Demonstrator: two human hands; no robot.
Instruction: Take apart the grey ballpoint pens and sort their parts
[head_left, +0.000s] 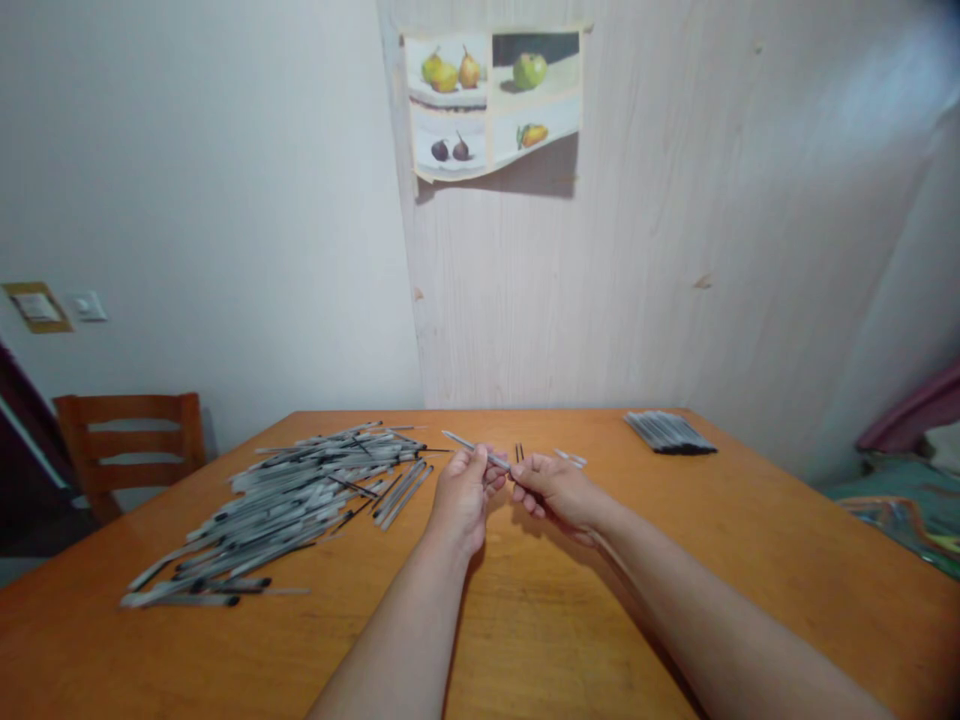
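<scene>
My left hand [463, 492] pinches a thin whitish pen [459, 439] over the middle of the table. The pen slants down to the right, its pointed tip up at the left. At its lower right end, the fingers of my right hand [550, 489] are closed on it. A large loose pile of similar pens [300, 490] with dark ends lies to the left. Several pens [402, 497] lie roughly side by side between the pile and my left hand. Two short black pieces [519, 452] and a few small whitish pieces [571, 458] are just beyond my right hand.
A neat row of pens [667, 433] lies at the back right of the wooden table [750, 560]. Behind the table is a wall with a fruit picture [491, 105]. A wooden chair [135, 440] stands at the left, and cloth and bags are at the right edge.
</scene>
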